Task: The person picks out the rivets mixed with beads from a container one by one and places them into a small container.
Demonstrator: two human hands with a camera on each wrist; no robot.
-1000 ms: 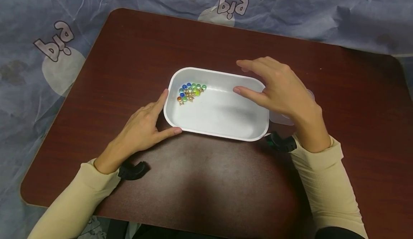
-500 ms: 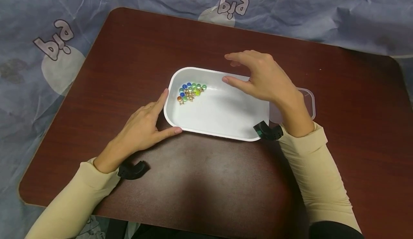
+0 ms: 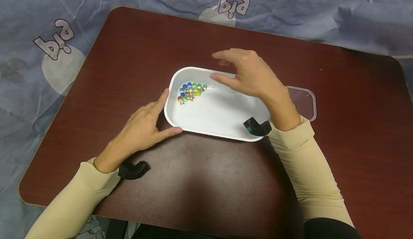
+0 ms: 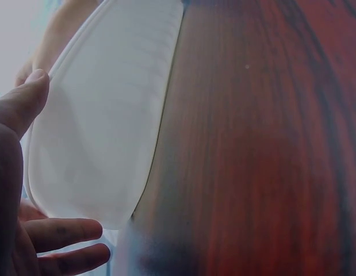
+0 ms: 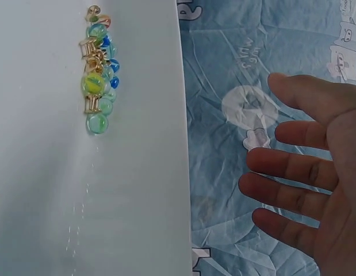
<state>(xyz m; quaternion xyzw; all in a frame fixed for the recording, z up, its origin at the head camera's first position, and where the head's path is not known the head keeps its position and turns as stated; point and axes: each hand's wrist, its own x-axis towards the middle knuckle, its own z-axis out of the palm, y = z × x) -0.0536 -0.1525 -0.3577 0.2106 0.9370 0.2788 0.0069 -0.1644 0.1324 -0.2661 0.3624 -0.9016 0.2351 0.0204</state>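
Note:
A white rectangular tray (image 3: pixel 222 113) with rounded corners sits on the table. Glass marbles (image 3: pixel 194 85) in blue, green, yellow and orange lie bunched at its left end, with small gold-coloured pieces (image 3: pixel 191 97) among them. My left hand (image 3: pixel 142 126) touches the tray's left end, thumb at the near rim and fingers along the side; in the left wrist view the thumb (image 4: pixel 35 92) meets the rim. Above the tray's far right part hovers my right hand (image 3: pixel 250 72), holding nothing. Its fingers (image 5: pixel 287 167) are spread and slightly bent in the right wrist view.
A clear plastic lid or shallow box (image 3: pixel 303 101) lies right of the tray, partly hidden by my right forearm. The dark brown table (image 3: pixel 145 42) has rounded corners, and a blue printed cloth (image 3: pixel 290 9) spreads beyond it. Black wrist-worn cameras (image 3: pixel 132 170) jut inward.
My right hand has moved left over the tray, and more of the clear plastic piece shows behind the forearm. The left hand, tray and marbles have stayed in place.

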